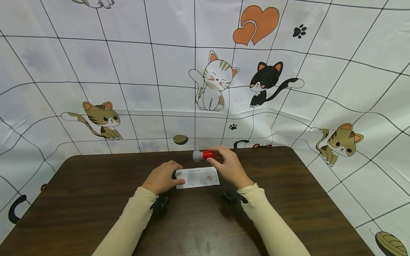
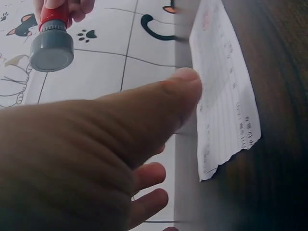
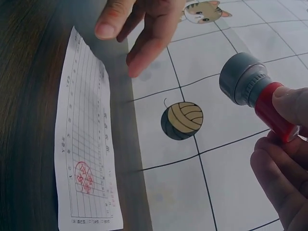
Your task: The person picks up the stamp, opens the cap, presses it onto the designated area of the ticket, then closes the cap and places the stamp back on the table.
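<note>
A red stamp with a wide grey head [image 1: 198,155] is pinched between the thumb and fingers of my right hand [image 1: 231,168], held up over the far part of the table. Its round grey end points left and stays apart from the paper. Below it lies a white printed form [image 1: 196,178], a slip with ruled columns and a round red seal mark [image 3: 84,177] towards its right end. My left hand [image 1: 162,177] hovers by the form's left end, thumb stretched out and fingers loosely bent, holding nothing. In the left wrist view, the thumb [image 2: 178,94] overlaps the form's edge.
The dark brown wooden table [image 1: 96,199] ends just beyond my hands. Behind it hangs a white sheet [image 1: 144,99] with black grid lines and printed cats, hearts and yarn balls. Each wrist wears a black strapped device [image 1: 160,202].
</note>
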